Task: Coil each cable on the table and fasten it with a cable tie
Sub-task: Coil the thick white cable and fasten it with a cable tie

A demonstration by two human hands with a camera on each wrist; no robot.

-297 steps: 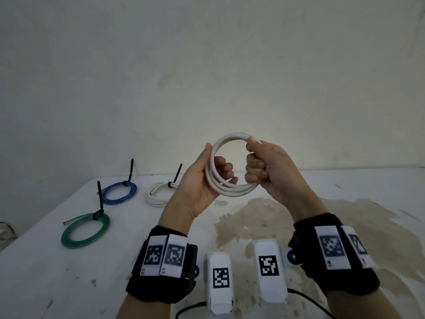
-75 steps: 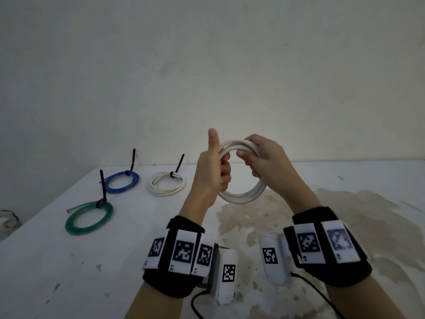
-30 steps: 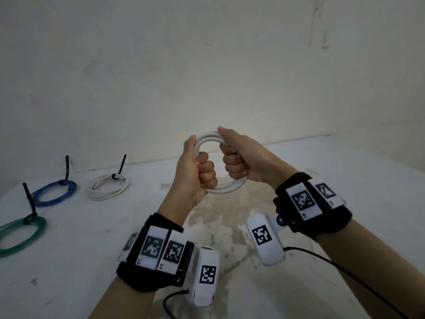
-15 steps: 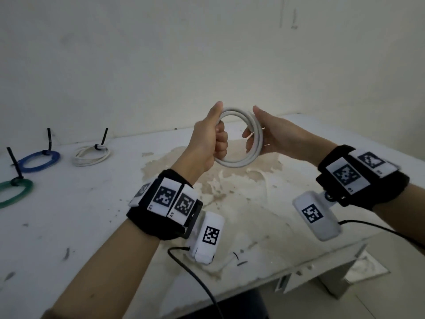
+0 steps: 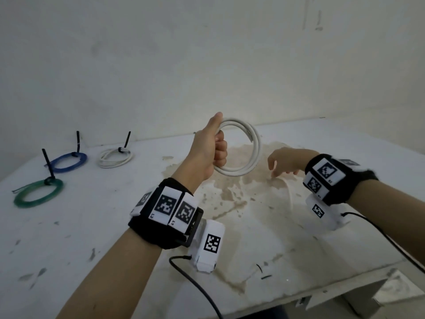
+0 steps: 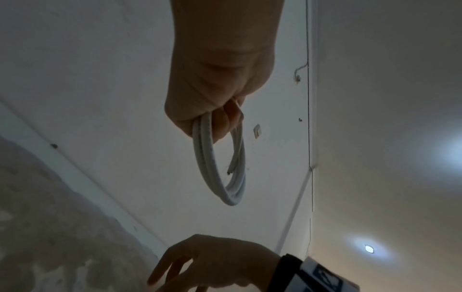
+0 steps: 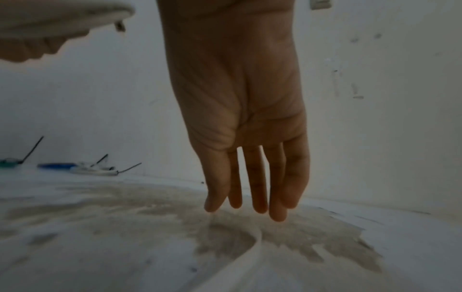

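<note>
My left hand [image 5: 210,153] grips a white cable coil [image 5: 255,143] and holds it upright above the table, thumb up along its top. In the left wrist view the coil [image 6: 212,170] hangs from the fist, with a loose cut end inside the loop. My right hand [image 5: 281,162] is empty, to the right of the coil and lower. Its straight fingers [image 7: 252,177] point down close over the stained table top. A thin pale curved strip [image 5: 289,192] lies on the table just under those fingertips; it may be a cable tie.
Three coils fastened with black ties lie at the far left: green [image 5: 38,192], blue [image 5: 69,161] and white [image 5: 115,156]. The table [image 5: 69,238] has its front edge at the lower right [image 5: 322,293]. Small black offcuts [image 5: 263,273] lie near that edge.
My right hand has let go of the coil and dropped down to the table. The left hand now holds the coil alone, slightly higher.
</note>
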